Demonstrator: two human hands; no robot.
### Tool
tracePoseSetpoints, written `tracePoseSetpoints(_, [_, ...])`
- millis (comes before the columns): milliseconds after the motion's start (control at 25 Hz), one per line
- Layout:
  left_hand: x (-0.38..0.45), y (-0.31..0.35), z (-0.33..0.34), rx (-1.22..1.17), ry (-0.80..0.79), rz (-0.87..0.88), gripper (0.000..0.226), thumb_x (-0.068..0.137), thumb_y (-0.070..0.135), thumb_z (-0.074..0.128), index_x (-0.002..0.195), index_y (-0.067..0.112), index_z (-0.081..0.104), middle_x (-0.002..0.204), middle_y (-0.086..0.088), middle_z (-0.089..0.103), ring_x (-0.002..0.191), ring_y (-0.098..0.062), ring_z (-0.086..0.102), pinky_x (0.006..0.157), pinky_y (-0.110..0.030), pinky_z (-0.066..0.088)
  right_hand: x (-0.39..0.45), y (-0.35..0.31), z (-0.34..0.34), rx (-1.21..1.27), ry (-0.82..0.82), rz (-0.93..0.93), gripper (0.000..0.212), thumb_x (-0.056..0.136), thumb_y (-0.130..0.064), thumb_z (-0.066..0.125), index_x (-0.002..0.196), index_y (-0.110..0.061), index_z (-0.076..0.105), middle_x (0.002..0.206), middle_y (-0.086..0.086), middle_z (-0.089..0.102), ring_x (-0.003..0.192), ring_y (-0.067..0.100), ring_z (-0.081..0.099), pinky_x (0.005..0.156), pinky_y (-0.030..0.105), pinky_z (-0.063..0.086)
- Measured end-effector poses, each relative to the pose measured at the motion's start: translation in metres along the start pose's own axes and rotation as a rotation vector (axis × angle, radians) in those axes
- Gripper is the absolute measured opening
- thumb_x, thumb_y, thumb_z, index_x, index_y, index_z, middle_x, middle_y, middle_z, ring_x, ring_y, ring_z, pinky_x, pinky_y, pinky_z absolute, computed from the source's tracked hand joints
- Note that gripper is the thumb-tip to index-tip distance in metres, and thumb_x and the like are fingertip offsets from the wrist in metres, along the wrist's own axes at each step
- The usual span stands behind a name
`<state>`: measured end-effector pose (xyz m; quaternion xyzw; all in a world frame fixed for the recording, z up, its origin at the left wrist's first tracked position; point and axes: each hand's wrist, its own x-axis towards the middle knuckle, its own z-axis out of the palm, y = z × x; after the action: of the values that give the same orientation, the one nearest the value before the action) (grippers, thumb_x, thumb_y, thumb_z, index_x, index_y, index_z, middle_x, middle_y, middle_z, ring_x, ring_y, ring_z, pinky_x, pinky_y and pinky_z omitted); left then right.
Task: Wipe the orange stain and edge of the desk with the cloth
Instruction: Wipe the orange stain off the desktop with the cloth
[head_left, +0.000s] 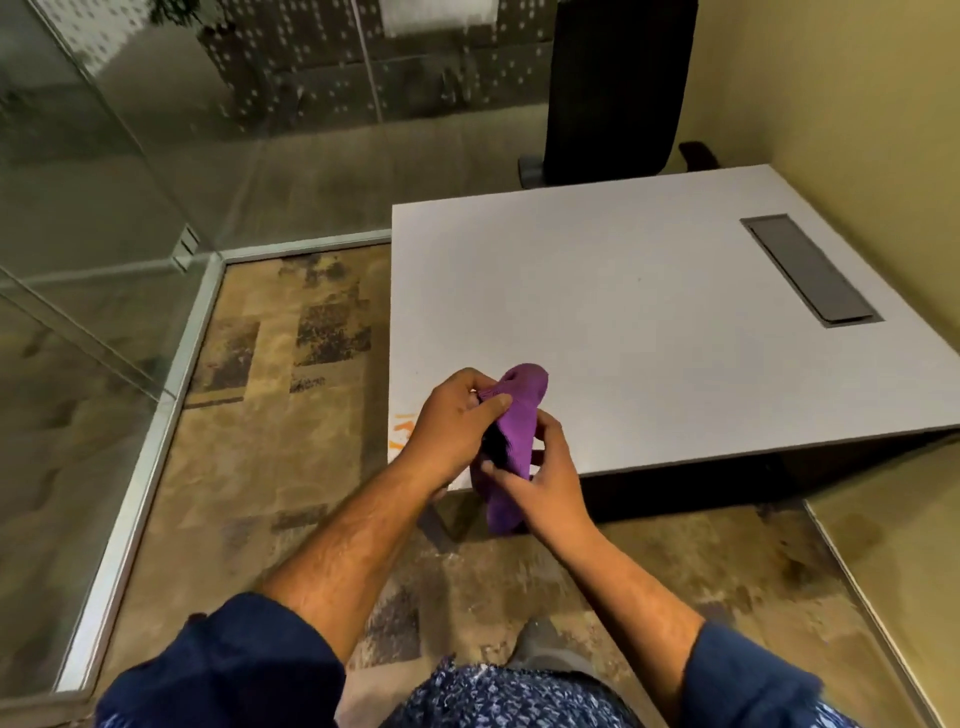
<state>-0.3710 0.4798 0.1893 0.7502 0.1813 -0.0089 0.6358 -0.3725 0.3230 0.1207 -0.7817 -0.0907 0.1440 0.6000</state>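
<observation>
A purple cloth (514, 436) is bunched up above the near left corner of the white desk (623, 322). Both hands hold it. My left hand (452, 421) grips its upper part with fingers closed around it. My right hand (540, 478) pinches its lower part, which hangs below the desk's front edge. Orange marks (401, 428) lie on the desk top at the near left corner, just left of my left hand and partly hidden by it.
A grey cable flap (810, 267) is set into the desk at the right. A black chair (618, 88) stands behind the desk. Glass walls (104, 208) bound the left side, a yellow wall (857, 104) the right. Patterned carpet (270, 389) covers the floor.
</observation>
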Motion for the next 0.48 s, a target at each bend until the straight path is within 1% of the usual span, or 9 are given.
tracePoseSetpoints(80, [0.015,0.005,0.002,0.04,-0.008,0.02,0.013,0.089,0.032,0.076,0.099,0.024,0.074,0.103,-0.01,0.081,0.105,-0.033,0.077,0.1,-0.055,0.062,0.022,0.001,-0.003,-0.03,0.067,-0.006,0.037,0.092,-0.013,0.071,0.129,-0.017,0.062,0.116,-0.001,0.068,0.104,0.012,0.068,0.089,0.032,0.057])
tracePoseSetpoints(120, [0.025,0.007,-0.001,0.098,0.007,0.041,0.008,0.092,0.029,0.078,0.098,0.024,0.077,0.099,-0.006,0.081,0.102,-0.031,0.077,0.097,-0.051,0.063,0.033,0.002,-0.004,-0.055,0.044,-0.009,0.026,0.095,-0.007,0.062,0.119,-0.016,0.067,0.109,0.003,0.07,0.099,0.016,0.068,0.087,0.036,0.056])
tracePoseSetpoints(160, [0.035,0.01,-0.006,0.169,0.028,0.055,0.006,0.094,0.029,0.079,0.097,0.024,0.079,0.096,-0.001,0.081,0.097,-0.026,0.076,0.091,-0.045,0.063,0.043,0.003,-0.006,-0.072,-0.001,0.0,0.023,0.097,-0.007,0.057,0.111,-0.02,0.07,0.104,0.002,0.072,0.096,0.015,0.069,0.085,0.035,0.056])
tracePoseSetpoints(240, [0.054,0.013,-0.021,0.279,0.069,0.04,0.009,0.094,0.033,0.081,0.096,0.024,0.08,0.093,0.009,0.078,0.083,-0.014,0.072,0.075,-0.029,0.056,0.058,0.005,-0.01,-0.04,-0.119,0.055,0.022,0.098,-0.023,0.053,0.1,-0.036,0.071,0.098,-0.006,0.075,0.093,0.006,0.071,0.079,0.024,0.055])
tracePoseSetpoints(280, [0.063,0.012,-0.03,0.316,0.087,0.022,0.012,0.094,0.034,0.081,0.098,0.022,0.08,0.093,0.011,0.076,0.08,-0.008,0.069,0.07,-0.023,0.051,0.066,0.007,-0.012,0.015,-0.178,0.096,0.021,0.095,-0.031,0.053,0.097,-0.041,0.072,0.095,-0.006,0.077,0.092,0.003,0.073,0.075,0.018,0.055])
tracePoseSetpoints(320, [0.071,0.007,-0.041,0.34,0.112,-0.005,0.015,0.094,0.034,0.081,0.1,0.02,0.079,0.095,0.011,0.075,0.081,-0.004,0.066,0.068,-0.02,0.048,0.075,0.011,-0.014,0.081,-0.219,0.142,0.021,0.093,-0.034,0.055,0.097,-0.043,0.073,0.096,-0.008,0.08,0.092,0.002,0.074,0.072,0.015,0.056])
tracePoseSetpoints(360, [0.079,0.0,-0.052,0.347,0.143,-0.036,0.018,0.095,0.034,0.08,0.102,0.017,0.078,0.097,0.01,0.074,0.086,-0.004,0.066,0.069,-0.019,0.047,0.083,0.016,-0.016,0.148,-0.232,0.192,0.023,0.091,-0.033,0.057,0.1,-0.045,0.075,0.1,-0.011,0.081,0.094,0.003,0.076,0.072,0.015,0.057])
tracePoseSetpoints(400, [0.085,-0.01,-0.064,0.337,0.177,-0.068,0.019,0.096,0.033,0.079,0.103,0.016,0.078,0.1,0.006,0.075,0.091,-0.007,0.067,0.07,-0.021,0.049,0.091,0.02,-0.018,0.216,-0.225,0.242,0.027,0.092,-0.029,0.059,0.106,-0.044,0.076,0.105,-0.013,0.082,0.097,0.006,0.077,0.074,0.016,0.058])
tracePoseSetpoints(480, [0.096,-0.033,-0.084,0.301,0.242,-0.136,0.018,0.098,0.028,0.077,0.107,0.012,0.078,0.106,-0.002,0.076,0.101,-0.02,0.07,0.078,-0.029,0.057,0.107,0.031,-0.019,0.34,-0.197,0.316,0.032,0.096,-0.02,0.06,0.118,-0.038,0.075,0.113,-0.008,0.083,0.107,0.013,0.078,0.083,0.023,0.059])
